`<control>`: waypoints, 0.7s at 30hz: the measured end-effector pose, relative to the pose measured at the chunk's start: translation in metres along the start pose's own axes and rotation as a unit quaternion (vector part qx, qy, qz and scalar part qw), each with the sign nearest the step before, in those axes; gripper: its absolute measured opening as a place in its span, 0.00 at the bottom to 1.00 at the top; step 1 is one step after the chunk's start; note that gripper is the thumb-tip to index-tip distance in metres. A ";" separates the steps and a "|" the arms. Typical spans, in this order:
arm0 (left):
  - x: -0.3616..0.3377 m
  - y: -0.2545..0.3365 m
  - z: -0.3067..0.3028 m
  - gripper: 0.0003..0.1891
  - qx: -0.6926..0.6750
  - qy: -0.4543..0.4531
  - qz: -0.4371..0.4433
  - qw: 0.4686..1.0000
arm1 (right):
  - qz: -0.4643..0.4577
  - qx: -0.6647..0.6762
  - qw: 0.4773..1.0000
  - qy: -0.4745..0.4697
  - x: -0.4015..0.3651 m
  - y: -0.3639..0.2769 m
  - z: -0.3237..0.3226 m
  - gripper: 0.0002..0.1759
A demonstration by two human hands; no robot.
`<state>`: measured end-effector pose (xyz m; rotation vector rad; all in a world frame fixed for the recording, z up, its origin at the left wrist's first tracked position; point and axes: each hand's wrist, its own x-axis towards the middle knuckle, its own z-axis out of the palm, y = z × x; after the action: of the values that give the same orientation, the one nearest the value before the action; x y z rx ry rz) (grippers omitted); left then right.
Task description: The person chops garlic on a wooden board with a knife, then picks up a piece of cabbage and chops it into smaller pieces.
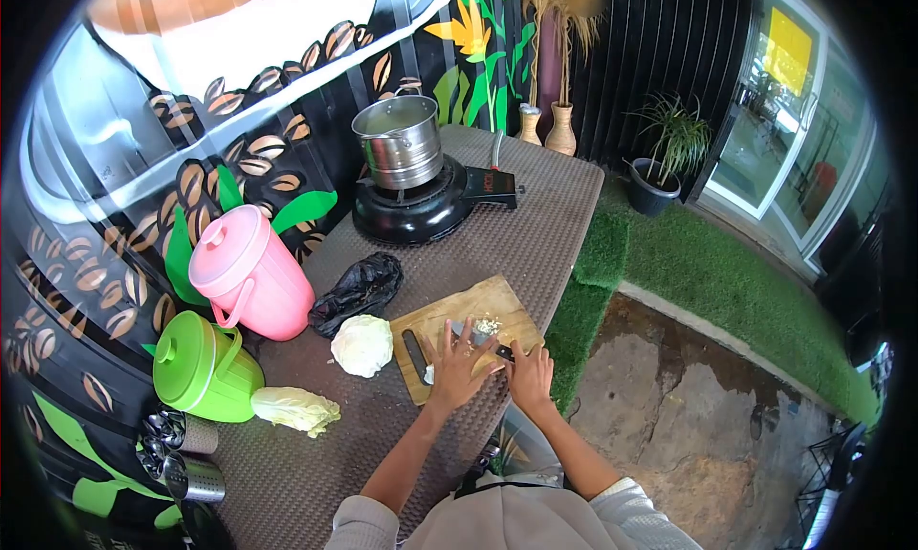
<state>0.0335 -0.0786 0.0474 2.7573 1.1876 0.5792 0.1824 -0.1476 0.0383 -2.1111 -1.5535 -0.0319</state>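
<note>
A wooden cutting board [512,297] lies on the brown woven-look table. My right hand [531,376] is wrapped round the black handle of a knife [505,353] at the board's right side. With fingers spread, my left hand [459,370] is over the knife's blade, which it partly hides. Finely chopped pale bits [488,325], perhaps garlic, lie just beyond the blade. A dark elongated slot or strip [415,351] shows at the board's left, with a small white piece [429,374] close to my left hand. Left of the board sits a round cabbage [363,346].
Behind the cabbage lies a black plastic bag [359,290]. A pink jug [253,273], a green jug [206,368] and an elongated leafy cabbage [296,410] stand left. A metal pot [397,143] sits on a black stove [411,210] at the back. Utensil holders [194,478] are front left.
</note>
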 end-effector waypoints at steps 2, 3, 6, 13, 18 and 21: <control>0.002 -0.004 0.003 0.25 0.002 0.003 -0.023 1.000 | 0.004 -0.006 1.000 0.005 -0.001 0.001 0.001 0.18; 0.002 -0.007 0.005 0.25 0.002 0.002 -0.022 1.000 | 0.004 -0.006 1.000 0.005 -0.001 0.001 0.000 0.18; 0.003 -0.015 0.007 0.27 0.046 0.031 -0.032 0.998 | 0.016 0.014 1.000 -0.003 -0.002 0.003 -0.003 0.20; 0.009 -0.022 0.005 0.26 0.052 0.022 -0.064 0.996 | 0.027 0.007 0.999 -0.032 -0.004 0.011 -0.013 0.22; 0.015 -0.030 0.011 0.25 0.053 0.014 -0.090 0.994 | 0.042 -0.002 0.998 -0.055 -0.007 0.018 -0.019 0.23; 0.017 -0.035 0.014 0.21 0.035 0.058 -0.055 0.996 | 0.059 0.026 0.996 -0.066 -0.009 0.024 -0.021 0.22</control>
<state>0.0254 -0.0409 0.0319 2.7257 1.4015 0.7085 0.2065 -0.1697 0.0448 -2.1987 -1.4829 0.1895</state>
